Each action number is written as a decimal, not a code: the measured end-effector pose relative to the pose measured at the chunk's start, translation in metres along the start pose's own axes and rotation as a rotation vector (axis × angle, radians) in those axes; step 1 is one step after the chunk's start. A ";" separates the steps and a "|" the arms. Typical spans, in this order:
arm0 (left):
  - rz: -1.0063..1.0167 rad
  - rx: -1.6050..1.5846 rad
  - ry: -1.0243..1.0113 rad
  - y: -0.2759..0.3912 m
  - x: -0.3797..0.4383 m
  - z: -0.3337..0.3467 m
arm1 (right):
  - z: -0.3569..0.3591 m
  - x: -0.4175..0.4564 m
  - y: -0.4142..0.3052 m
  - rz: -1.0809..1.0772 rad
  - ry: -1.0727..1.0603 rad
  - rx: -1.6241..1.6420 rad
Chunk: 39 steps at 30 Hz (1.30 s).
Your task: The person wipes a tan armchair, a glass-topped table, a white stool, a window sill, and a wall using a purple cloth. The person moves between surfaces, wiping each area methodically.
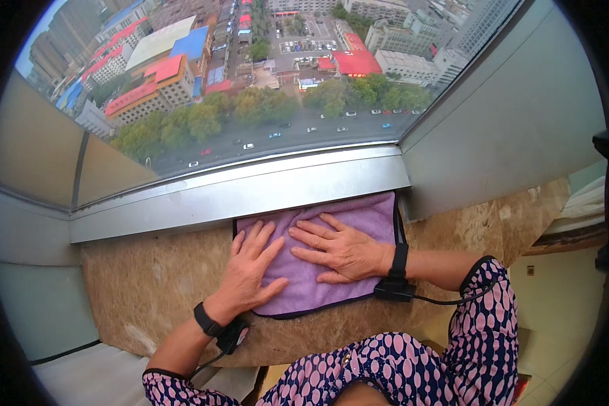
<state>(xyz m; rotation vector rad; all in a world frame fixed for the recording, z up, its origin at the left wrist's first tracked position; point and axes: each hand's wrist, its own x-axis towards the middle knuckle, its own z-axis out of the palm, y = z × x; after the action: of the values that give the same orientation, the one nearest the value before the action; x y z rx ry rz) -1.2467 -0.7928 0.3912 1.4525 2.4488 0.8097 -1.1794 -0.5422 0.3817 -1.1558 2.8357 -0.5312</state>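
A purple cloth [304,292] with black edging lies spread on the brown marble windowsill [147,284], its far edge against the metal window frame [243,190]. My left hand [251,269] rests flat on the cloth's left part, fingers apart and pointing toward the window. Flat on the right part lies my right hand [342,248], its spread fingers pointing left. Neither hand grips the cloth. Some creases show around the fingers. On each wrist sits a black strap with a small cabled device, the right device [395,290] overlapping the cloth's right edge.
Beyond the sill stands a large window pane [284,101] over a street far below. A grey metal panel [502,122] rises at the right, and a white curtain [583,203] hangs past it. More pale fabric [101,375] is at the lower left. Tiled floor [558,325] shows lower right.
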 end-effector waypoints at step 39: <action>-0.302 0.233 0.105 -0.052 -0.095 -0.038 | -0.021 -0.140 -0.017 0.431 -0.026 -0.008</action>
<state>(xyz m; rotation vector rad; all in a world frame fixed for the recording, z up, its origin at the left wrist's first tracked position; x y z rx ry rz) -1.2541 -0.9071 0.3840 1.0844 2.8278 0.5662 -1.0700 -0.4521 0.3932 -0.5152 2.9335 -0.4681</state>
